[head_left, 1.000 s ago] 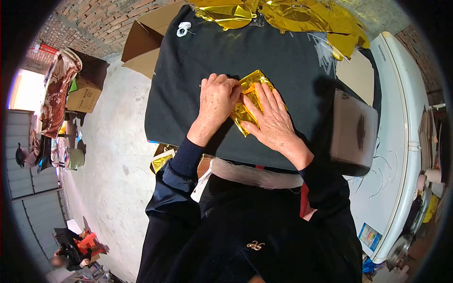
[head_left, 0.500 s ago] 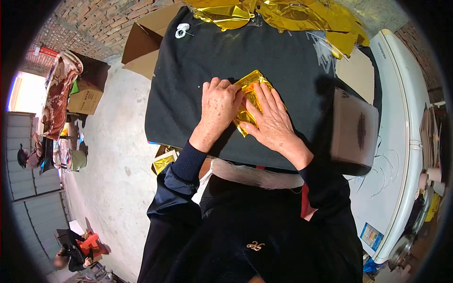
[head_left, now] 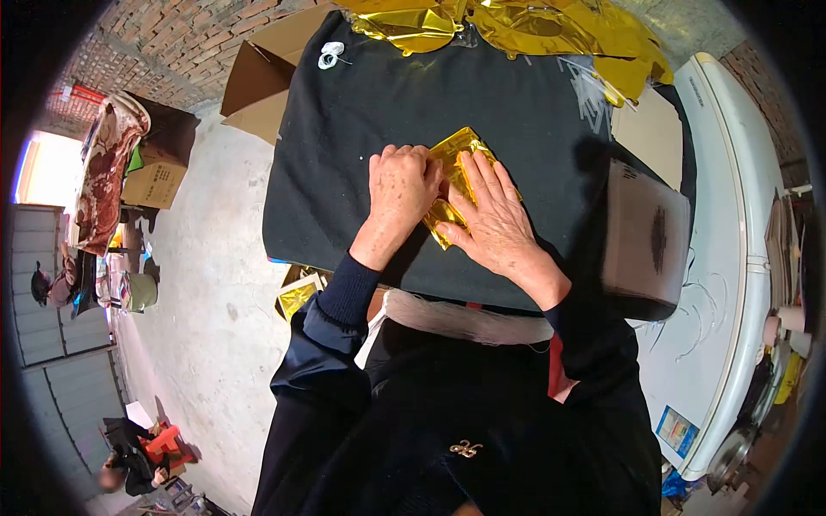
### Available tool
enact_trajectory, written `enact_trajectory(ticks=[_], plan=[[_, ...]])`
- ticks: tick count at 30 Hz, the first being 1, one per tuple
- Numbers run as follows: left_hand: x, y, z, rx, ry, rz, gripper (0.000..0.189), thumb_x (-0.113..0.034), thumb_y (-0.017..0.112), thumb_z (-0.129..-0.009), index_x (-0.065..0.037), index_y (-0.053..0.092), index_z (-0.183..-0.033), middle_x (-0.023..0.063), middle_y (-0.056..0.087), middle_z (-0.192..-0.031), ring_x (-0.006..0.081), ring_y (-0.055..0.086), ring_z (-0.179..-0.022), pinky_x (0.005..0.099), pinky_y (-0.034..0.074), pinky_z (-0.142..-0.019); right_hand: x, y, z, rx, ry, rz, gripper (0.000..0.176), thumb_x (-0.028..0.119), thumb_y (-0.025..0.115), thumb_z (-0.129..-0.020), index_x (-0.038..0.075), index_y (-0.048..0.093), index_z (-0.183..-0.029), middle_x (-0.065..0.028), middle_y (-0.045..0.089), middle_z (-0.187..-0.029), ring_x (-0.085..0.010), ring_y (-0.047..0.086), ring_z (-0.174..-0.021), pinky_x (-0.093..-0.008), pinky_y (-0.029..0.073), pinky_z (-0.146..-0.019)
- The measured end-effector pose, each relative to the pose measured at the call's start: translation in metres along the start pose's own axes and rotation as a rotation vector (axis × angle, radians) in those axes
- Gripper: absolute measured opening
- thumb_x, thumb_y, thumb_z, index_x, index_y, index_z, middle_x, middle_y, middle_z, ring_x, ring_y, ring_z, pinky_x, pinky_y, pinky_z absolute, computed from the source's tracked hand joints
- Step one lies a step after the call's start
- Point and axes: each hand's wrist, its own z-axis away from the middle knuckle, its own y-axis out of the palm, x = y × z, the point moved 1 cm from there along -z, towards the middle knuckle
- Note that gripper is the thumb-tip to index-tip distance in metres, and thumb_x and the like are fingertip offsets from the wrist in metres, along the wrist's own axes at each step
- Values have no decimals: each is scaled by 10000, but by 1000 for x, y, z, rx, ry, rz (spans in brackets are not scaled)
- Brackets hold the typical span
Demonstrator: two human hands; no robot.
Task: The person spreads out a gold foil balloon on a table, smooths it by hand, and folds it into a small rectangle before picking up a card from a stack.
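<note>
A folded piece of shiny gold foil (head_left: 449, 148) lies slanted on the black cloth (head_left: 370, 107) between my hands. My left hand (head_left: 403, 185) is closed at the foil's left edge, its fingers curled in so that the fingertips are hidden. Flat on top of the foil rests my right hand (head_left: 499, 219), fingers stretched toward the far edge and thumb out to the left. Its palm covers part of the foil's right side.
Large gold foil pieces (head_left: 559, 30) lie along the far edge, near thin clear sticks (head_left: 589, 99). White string (head_left: 330, 55) sits at the back left. On the right stand a translucent plastic-wrapped stack (head_left: 645, 236) and a white appliance (head_left: 727, 258). A person (head_left: 133, 451) sits far left.
My left hand has turned slightly, its fingers curling closer together at the foil's edge. The right hand stays almost still on top.
</note>
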Motion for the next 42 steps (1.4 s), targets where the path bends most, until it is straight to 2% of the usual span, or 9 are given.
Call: enact_trajectory(ticks=[11, 14, 20, 23, 27, 29, 36, 39, 42], plan=[[1, 5, -8, -91, 51, -118, 257, -220, 702, -841, -34, 700, -1019, 116, 662, -906, 293, 636, -921, 439, 470, -817, -3, 6, 0, -44, -24, 7, 633, 565, 521, -1014, 96, 595, -1431, -292, 282, -1622, -415, 182, -1557, -541, 106, -1272], [3, 3, -12, -14, 1, -9, 293, -277, 728, -855, -42, 702, -1028, 125, 680, -940, 304, 639, -934, 439, 474, -844, -3, 6, 0, -59, -36, 15, 630, 569, 528, -1010, 104, 594, -1430, -303, 296, -1608, -423, 192, -1551, -552, 112, -1268], [10, -5, -38, 343, -167, 64, 443, -458, 780, -822, -68, 754, -1028, 122, 739, -1017, 304, 657, -1038, 448, 468, -899, -1, 2, 1, -23, -4, -8, 654, 550, 515, -1021, 145, 496, -1534, -266, 239, -1655, -392, 154, -1573, -520, 88, -1280], [6, -12, -50, 493, -195, 29, 462, -491, 780, -805, -73, 788, -1002, 122, 763, -965, 305, 684, -1032, 445, 473, -907, 0, 1, 1, 1, 8, -3, 665, 553, 512, -1023, 164, 463, -1560, -258, 224, -1664, -381, 138, -1580, -515, 78, -1282], [7, -17, -59, 611, -164, 30, 462, -479, 778, -802, -75, 803, -1025, 138, 776, -940, 297, 728, -967, 427, 490, -897, -1, 3, 1, -31, 1, -10, 667, 559, 507, -1024, 174, 456, -1566, -256, 222, -1666, -376, 134, -1582, -511, 76, -1283], [6, -18, -61, 633, -151, 41, 463, -469, 779, -802, -73, 804, -1041, 147, 778, -946, 295, 743, -940, 422, 504, -888, -3, 8, 3, -85, -27, -14, 658, 564, 520, -1018, 149, 505, -1528, -298, 268, -1627, -416, 177, -1559, -544, 105, -1268], [9, -12, -57, 577, -102, 124, 467, -410, 804, -787, -53, 789, -1089, 162, 773, -932, 311, 746, -911, 429, 539, -863, -3, 7, 1, -84, -37, -13, 658, 570, 512, -1019, 140, 520, -1518, -324, 285, -1610, -433, 187, -1553, -556, 107, -1262], [14, -8, -58, 580, -138, 215, 456, -363, 832, -773, -43, 781, -1094, 164, 770, -926, 314, 746, -889, 418, 556, -825, -1, 3, 1, -28, -7, 27, 668, 568, 489, -1028, 190, 436, -1575, -267, 230, -1658, -383, 146, -1576, -518, 81, -1279], [20, -6, -59, 593, -199, 313, 436, -325, 853, -773, -38, 776, -1092, 157, 766, -911, 300, 746, -869, 403, 563, -794, -3, 6, 1, -52, -16, 0, 660, 557, 480, -1031, 207, 416, -1587, -255, 225, -1664, -370, 143, -1580, -512, 68, -1281]])
